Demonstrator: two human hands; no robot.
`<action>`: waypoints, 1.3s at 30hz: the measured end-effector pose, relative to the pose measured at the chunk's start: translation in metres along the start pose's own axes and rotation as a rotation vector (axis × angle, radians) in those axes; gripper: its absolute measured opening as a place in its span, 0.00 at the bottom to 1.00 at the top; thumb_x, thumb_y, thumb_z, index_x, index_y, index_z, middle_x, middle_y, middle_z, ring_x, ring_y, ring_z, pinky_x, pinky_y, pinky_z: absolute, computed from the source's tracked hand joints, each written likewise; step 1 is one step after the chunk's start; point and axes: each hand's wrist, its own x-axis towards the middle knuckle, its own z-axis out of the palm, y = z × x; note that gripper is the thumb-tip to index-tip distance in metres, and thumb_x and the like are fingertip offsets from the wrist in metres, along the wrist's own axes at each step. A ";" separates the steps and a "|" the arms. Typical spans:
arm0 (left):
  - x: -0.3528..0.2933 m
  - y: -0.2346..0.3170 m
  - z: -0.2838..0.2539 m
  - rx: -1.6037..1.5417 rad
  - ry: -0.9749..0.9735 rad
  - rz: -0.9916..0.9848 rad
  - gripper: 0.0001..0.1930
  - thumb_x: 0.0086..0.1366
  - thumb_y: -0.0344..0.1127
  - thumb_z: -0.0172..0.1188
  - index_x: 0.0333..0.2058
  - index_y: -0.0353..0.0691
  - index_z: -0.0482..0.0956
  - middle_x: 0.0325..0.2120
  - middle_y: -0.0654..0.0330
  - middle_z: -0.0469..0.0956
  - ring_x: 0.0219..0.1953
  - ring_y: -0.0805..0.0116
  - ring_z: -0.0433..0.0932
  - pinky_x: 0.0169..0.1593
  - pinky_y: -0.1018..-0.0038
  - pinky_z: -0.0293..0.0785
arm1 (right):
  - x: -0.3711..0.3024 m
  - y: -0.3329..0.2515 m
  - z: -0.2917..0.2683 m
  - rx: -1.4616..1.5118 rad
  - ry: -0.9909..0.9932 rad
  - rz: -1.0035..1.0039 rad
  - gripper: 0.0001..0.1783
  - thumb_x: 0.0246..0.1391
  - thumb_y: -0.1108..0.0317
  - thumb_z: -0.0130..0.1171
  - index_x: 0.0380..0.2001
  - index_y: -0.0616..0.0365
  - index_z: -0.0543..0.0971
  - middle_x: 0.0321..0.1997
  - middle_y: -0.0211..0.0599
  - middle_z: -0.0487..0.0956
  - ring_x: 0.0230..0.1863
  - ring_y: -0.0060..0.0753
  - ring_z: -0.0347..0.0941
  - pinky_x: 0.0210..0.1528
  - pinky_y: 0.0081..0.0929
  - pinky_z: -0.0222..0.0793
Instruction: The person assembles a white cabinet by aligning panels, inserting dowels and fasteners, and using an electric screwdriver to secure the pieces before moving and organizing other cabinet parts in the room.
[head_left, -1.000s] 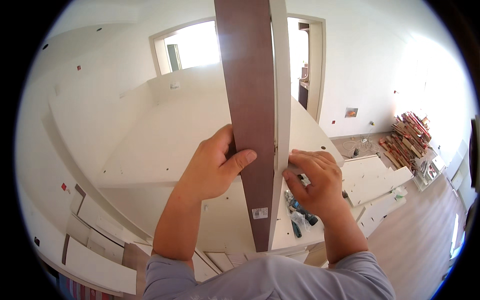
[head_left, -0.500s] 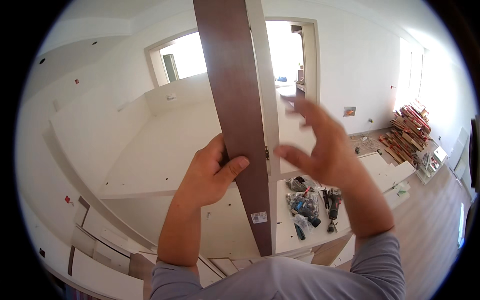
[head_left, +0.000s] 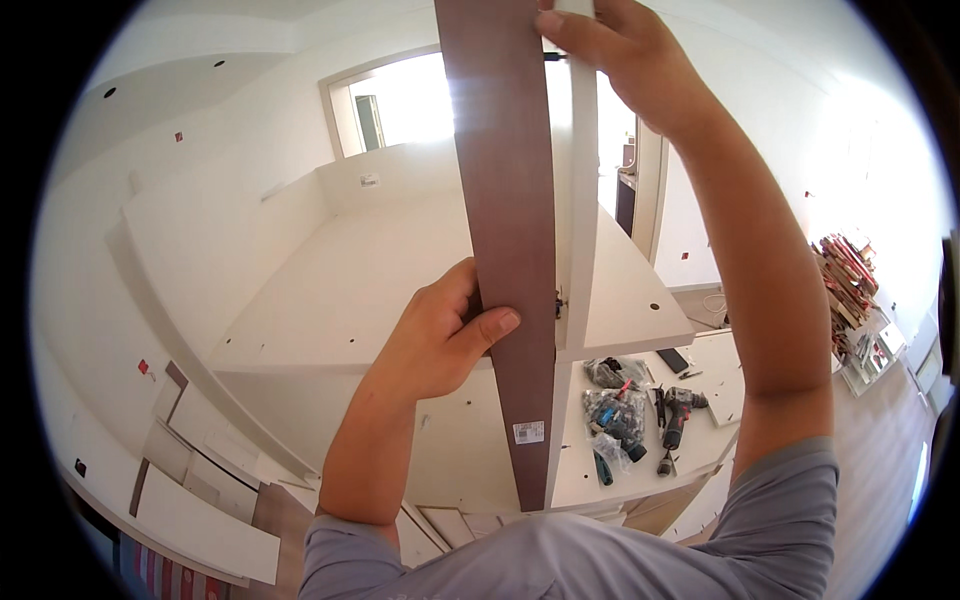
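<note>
Up toward the top of the white upright (head_left: 582, 200) has gone the right hand (head_left: 640, 50), which half a second ago was a blur in mid-air lower down beside it; the left hand (head_left: 440, 335) has kept its hold, and the tools that the right arm partly covered now lie in plain sight. From where I stand, the brown panel (head_left: 505, 200) is the thing being handled: a long board standing on end in front of the worker's chest, just left of the white upright, its label (head_left: 529, 432) near the lower end. Left thumb lies across the panel's face, fingers curled behind its left edge, so that hand is clamped on it. The right thumb reaches over to the gap by the panel's right edge, but the fingers run out at the rim of the view, so I can't tell whether they are pinching anything. A small black fitting (head_left: 556, 57) shows in that gap, and a metal fitting (head_left: 559, 303) sits lower down.

My worry is the panel's length: with one sure grip partway down, a loosened left hand could let it twist or tip. A thumb left in the gap could get nipped if the boards close together. A fall rightward could strike the drill (head_left: 680, 415) and bagged parts (head_left: 615, 415) on the lower white board (head_left: 580, 480).
</note>
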 end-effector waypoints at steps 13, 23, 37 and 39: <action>0.001 -0.004 0.002 -0.009 0.008 -0.006 0.22 0.72 0.39 0.63 0.57 0.31 0.72 0.42 0.58 0.83 0.42 0.73 0.80 0.46 0.74 0.78 | 0.026 0.035 0.008 0.120 0.091 -0.146 0.11 0.65 0.60 0.55 0.35 0.56 0.78 0.24 0.19 0.70 0.27 0.12 0.62 0.28 0.17 0.58; 0.000 0.000 0.003 -0.051 0.000 0.001 0.22 0.73 0.36 0.61 0.60 0.31 0.71 0.45 0.59 0.82 0.45 0.74 0.79 0.49 0.73 0.78 | 0.042 0.054 0.004 0.185 0.039 -0.280 0.14 0.64 0.62 0.53 0.28 0.57 0.78 0.24 0.21 0.71 0.31 0.16 0.64 0.34 0.21 0.62; 0.005 -0.008 -0.002 -0.042 -0.065 0.093 0.23 0.73 0.39 0.62 0.60 0.32 0.71 0.46 0.58 0.82 0.46 0.72 0.79 0.51 0.72 0.77 | 0.054 0.061 -0.006 0.125 -0.014 -0.370 0.13 0.59 0.66 0.51 0.23 0.58 0.77 0.23 0.25 0.72 0.30 0.18 0.65 0.36 0.22 0.63; 0.004 -0.009 -0.002 -0.063 -0.055 0.091 0.23 0.73 0.39 0.62 0.60 0.32 0.71 0.45 0.58 0.82 0.46 0.71 0.79 0.51 0.72 0.77 | 0.052 0.057 -0.005 0.110 -0.009 -0.318 0.13 0.59 0.66 0.50 0.23 0.58 0.76 0.24 0.25 0.72 0.30 0.19 0.65 0.36 0.22 0.62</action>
